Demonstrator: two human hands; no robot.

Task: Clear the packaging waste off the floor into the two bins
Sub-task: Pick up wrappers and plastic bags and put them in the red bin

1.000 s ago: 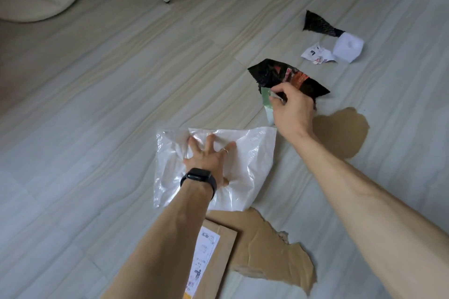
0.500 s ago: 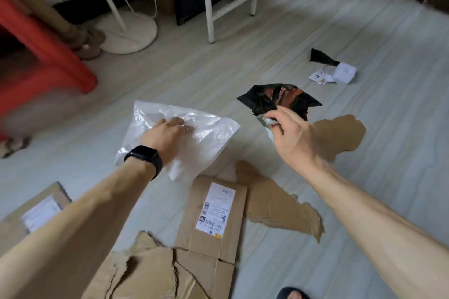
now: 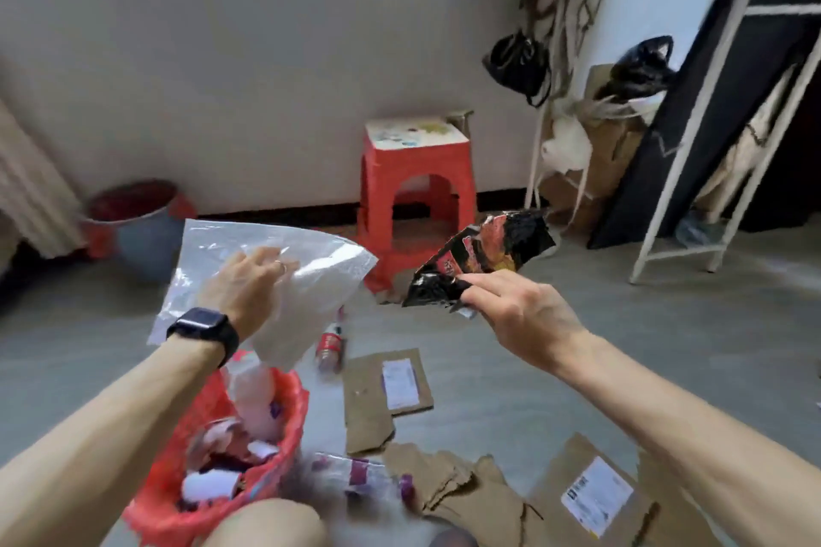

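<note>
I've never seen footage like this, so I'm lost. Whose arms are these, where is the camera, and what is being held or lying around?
No machine here: these are a person's bare arms, filmed by one wide-angle camera worn on their head, looking forward and down. The left hand grips a clear plastic bag by a red-lined bin that holds waste. The right hand pinches a black and red wrapper. On the floor lie torn cardboard and a small bottle.

The floor (image 3: 688, 302) lies bare from 2 to 4 o'clock. A red stool (image 3: 415, 187) stands at 12. A bottle (image 3: 329, 346) and torn cardboard (image 3: 368, 417) lie just beside the red-lined bin (image 3: 291, 400) at 7.
</note>
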